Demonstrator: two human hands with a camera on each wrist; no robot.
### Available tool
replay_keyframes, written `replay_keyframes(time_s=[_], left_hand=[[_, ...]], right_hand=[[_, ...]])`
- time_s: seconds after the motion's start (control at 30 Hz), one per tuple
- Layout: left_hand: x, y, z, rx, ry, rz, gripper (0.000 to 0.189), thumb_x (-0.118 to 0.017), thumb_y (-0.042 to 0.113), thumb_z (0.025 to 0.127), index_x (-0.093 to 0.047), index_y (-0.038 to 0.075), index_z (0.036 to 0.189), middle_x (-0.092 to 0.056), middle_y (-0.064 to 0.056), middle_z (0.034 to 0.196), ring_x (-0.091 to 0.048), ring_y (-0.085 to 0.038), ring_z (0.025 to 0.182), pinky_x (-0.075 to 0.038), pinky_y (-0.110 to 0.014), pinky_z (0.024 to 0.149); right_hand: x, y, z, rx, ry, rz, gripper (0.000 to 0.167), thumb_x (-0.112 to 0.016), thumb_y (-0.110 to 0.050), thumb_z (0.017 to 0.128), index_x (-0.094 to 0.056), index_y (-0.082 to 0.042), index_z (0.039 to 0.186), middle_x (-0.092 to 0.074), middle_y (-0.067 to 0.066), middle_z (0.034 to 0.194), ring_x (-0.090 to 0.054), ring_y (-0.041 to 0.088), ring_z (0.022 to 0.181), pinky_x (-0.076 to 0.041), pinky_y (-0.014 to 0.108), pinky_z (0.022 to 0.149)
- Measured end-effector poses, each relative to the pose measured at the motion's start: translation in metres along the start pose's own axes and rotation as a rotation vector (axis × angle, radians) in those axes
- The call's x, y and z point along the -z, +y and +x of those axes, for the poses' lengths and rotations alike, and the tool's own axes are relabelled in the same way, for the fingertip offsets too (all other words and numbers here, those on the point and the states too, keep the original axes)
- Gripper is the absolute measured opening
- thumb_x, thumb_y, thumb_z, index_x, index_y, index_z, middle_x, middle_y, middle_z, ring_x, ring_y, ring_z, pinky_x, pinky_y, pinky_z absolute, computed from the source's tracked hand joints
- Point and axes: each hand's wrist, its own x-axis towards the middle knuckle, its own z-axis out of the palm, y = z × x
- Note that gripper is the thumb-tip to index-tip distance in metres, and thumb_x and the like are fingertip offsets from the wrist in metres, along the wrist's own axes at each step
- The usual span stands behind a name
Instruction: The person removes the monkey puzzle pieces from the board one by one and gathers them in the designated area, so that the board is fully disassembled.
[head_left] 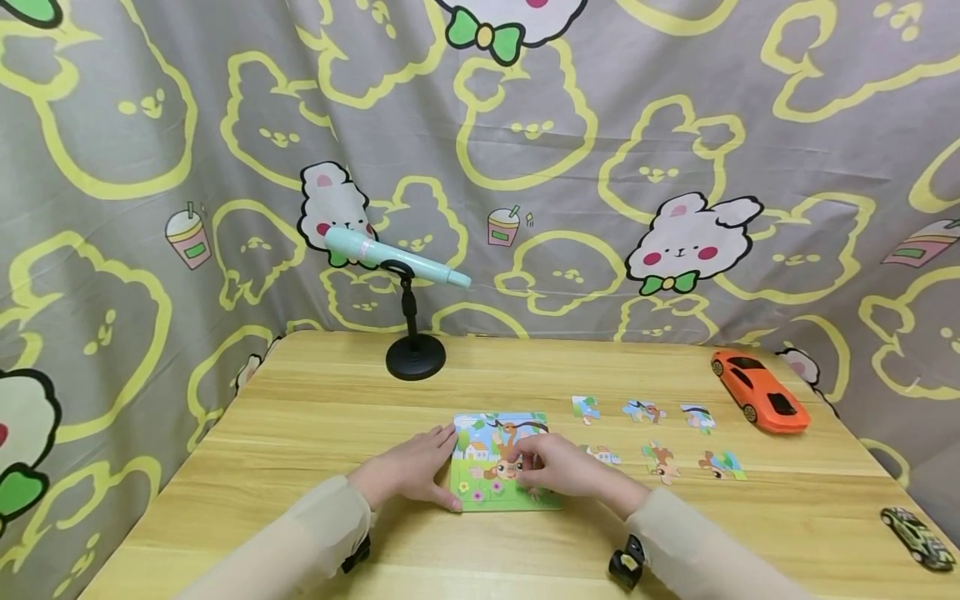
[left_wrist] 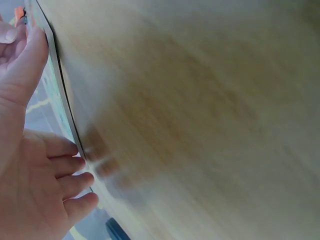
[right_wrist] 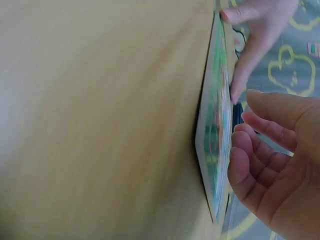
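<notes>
A jigsaw puzzle board (head_left: 480, 493) with a cartoon monkey, a house and flowers lies flat on the table. My left hand (head_left: 411, 471) rests at its left side, thumb by the lower left corner and fingers along the edge. Over the right half of the picture is my right hand (head_left: 558, 467), its fingers loosely bent toward the monkey's face. In the right wrist view, that right hand (right_wrist: 280, 160) shows a small gap between thumb and forefinger, and no piece is visible in it. The hand hides part of the board.
Loose puzzle pieces, among them a branch piece (head_left: 699, 417) and a monkey-ear piece (head_left: 722, 465), lie right of the board. An orange toy car (head_left: 761, 392) and a camouflage toy car (head_left: 917, 537) are farther right. Behind stands a turquoise microphone (head_left: 405, 258) on a black stand (head_left: 415, 357).
</notes>
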Motion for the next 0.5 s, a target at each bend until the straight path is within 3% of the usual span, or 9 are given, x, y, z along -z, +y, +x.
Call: replay_keyframes(time_s=[0.5], left_hand=[[0.0,-0.003,0.004,-0.016,-0.006,0.011,0.104,-0.068,0.058,0.072,-0.025,-0.006,0.142,-0.02,-0.021,0.148,-0.022,-0.034,0.134,-0.02,-0.043,0.108]], right_hand=[[-0.027,-0.017,0.035,0.055,-0.053,-0.119,0.032,-0.07,-0.014,0.083,-0.061,-0.002,0.111,-0.051,-0.01,0.071,-0.044,0.002,0.059,-0.043,0.018,0.059]])
